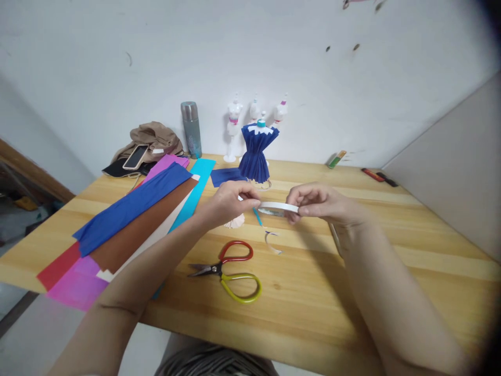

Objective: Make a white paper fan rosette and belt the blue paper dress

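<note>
A thin roll of white tape (278,207) is held up edge-on above the table, between my two hands. My right hand (317,201) pinches its right side with thumb and fingers. At its left edge the thumb and fingers of my left hand (235,201) are pinched together on the tape. Below lie scissors (216,269) with one red and one yellow handle, their blades slightly apart and pointing left. A curled white strip (270,242) rests on the wood beneath the roll. Behind my hands stands a small mannequin in a pleated dark blue paper dress (256,151).
Coloured paper strips (136,209) overlap on the left. At the back are a phone (135,157) on a brown cloth (156,137), a thermos (191,130) and several white mannequins (234,112). A green-and-orange item (337,159) and a red-and-black item (373,175) lie at right.
</note>
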